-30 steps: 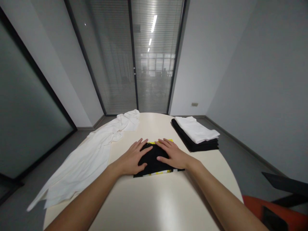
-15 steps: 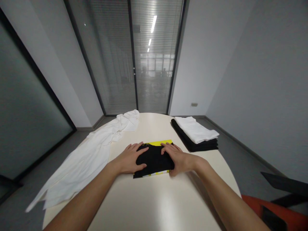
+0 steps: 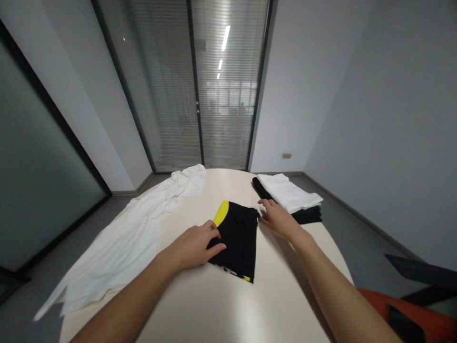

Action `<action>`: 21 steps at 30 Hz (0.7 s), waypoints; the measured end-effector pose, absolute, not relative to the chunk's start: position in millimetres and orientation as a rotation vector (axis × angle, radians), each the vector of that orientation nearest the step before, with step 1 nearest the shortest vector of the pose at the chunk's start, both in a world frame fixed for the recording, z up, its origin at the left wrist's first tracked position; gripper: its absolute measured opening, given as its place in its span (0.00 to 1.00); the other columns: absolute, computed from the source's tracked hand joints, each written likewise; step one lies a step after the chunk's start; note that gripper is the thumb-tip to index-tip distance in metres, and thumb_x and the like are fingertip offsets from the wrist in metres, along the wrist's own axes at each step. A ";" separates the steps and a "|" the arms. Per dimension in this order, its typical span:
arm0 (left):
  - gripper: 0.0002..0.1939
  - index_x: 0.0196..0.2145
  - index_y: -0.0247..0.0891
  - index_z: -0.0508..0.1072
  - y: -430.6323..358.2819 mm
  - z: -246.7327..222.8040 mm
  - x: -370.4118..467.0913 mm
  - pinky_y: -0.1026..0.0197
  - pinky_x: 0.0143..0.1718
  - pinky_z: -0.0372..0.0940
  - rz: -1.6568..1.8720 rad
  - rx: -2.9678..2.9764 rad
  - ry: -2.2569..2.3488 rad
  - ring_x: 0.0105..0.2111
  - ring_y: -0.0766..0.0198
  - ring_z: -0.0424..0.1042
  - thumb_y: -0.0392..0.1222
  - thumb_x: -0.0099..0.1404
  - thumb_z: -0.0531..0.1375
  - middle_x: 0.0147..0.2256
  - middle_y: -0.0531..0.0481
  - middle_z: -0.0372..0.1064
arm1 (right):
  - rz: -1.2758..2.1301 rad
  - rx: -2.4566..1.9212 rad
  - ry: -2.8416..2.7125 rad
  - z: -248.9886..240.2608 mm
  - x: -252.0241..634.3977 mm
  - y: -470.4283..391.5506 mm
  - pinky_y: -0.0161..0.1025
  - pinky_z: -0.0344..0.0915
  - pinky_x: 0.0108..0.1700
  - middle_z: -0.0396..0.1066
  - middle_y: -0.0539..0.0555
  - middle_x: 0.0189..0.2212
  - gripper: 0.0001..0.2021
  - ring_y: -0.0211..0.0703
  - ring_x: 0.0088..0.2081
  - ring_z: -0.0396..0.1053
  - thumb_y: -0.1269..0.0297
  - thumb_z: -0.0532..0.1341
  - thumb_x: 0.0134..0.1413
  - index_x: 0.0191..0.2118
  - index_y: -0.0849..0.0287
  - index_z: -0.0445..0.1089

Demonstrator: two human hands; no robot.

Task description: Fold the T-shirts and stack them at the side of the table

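A folded black garment (image 3: 237, 238) with a yellow panel lies slanted on the table in front of me; a strip of white and yellow print shows along its near edge. On its left side rests my left hand (image 3: 196, 244), thumb and bent fingers spread apart over the fabric rather than pinching it. My right hand (image 3: 278, 218) is at the far right corner of the garment, thumb and fingers apart. Whether the right fingertips touch the cloth there, I cannot tell.
Loose white clothing (image 3: 132, 228) is spread along the left side of the pale table (image 3: 207, 309). At the back right, a folded white garment (image 3: 287, 190) tops a stack of folded black ones (image 3: 307, 216). A red and black chair (image 3: 403, 314) stands at the lower right.
The black garment has turned counterclockwise, its yellow part going from the far edge to the left. My right hand has moved off its top, outward and away from me; my left stays on it.
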State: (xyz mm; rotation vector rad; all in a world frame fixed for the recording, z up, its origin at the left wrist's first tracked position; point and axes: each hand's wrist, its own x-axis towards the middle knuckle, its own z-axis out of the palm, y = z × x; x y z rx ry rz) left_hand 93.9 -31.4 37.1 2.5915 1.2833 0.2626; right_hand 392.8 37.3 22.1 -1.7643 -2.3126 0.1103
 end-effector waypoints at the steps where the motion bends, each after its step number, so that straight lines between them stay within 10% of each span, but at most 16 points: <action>1: 0.18 0.48 0.43 0.76 -32.6 37.5 96.3 0.55 0.45 0.67 0.275 2.596 1.213 0.41 0.56 0.74 0.54 0.72 0.54 0.47 0.46 0.70 | 0.156 -1.869 -2.238 21.4 392.0 38.3 0.44 0.65 0.51 0.73 0.66 0.50 0.19 0.54 0.50 0.73 0.64 0.56 0.63 0.58 0.63 0.64; 7: 0.07 0.41 0.41 0.76 -29.3 32.2 101.3 0.60 0.46 0.66 0.334 2.562 0.869 0.42 0.61 0.74 0.43 0.69 0.60 0.40 0.50 0.74 | 0.424 -2.228 -2.113 23.3 374.1 35.1 0.48 0.67 0.43 0.78 0.67 0.39 0.33 0.63 0.44 0.76 0.35 0.50 0.60 0.35 0.61 0.78; 11: 0.11 0.47 0.43 0.75 -20.7 24.0 97.1 0.55 0.51 0.66 0.464 2.585 0.926 0.47 0.58 0.73 0.46 0.71 0.58 0.47 0.47 0.74 | 0.466 -2.191 -2.106 21.0 366.7 34.5 0.44 0.66 0.41 0.78 0.64 0.40 0.24 0.59 0.45 0.76 0.43 0.54 0.62 0.37 0.58 0.78; 15: 0.34 0.67 0.49 0.58 -19.6 7.7 97.1 0.43 0.66 0.50 0.448 2.683 0.976 0.68 0.47 0.50 0.54 0.67 0.61 0.70 0.44 0.46 | 0.423 -2.113 -2.074 10.1 363.4 40.4 0.40 0.64 0.40 0.78 0.61 0.39 0.20 0.53 0.44 0.76 0.48 0.53 0.65 0.37 0.57 0.75; 21: 0.34 0.71 0.51 0.46 -27.9 -6.9 110.8 0.36 0.68 0.39 0.279 2.662 1.140 0.71 0.43 0.34 0.59 0.72 0.51 0.73 0.47 0.31 | 0.331 -2.025 -2.004 -0.2 360.2 47.3 0.40 0.65 0.40 0.78 0.58 0.37 0.19 0.51 0.41 0.75 0.47 0.53 0.66 0.41 0.56 0.73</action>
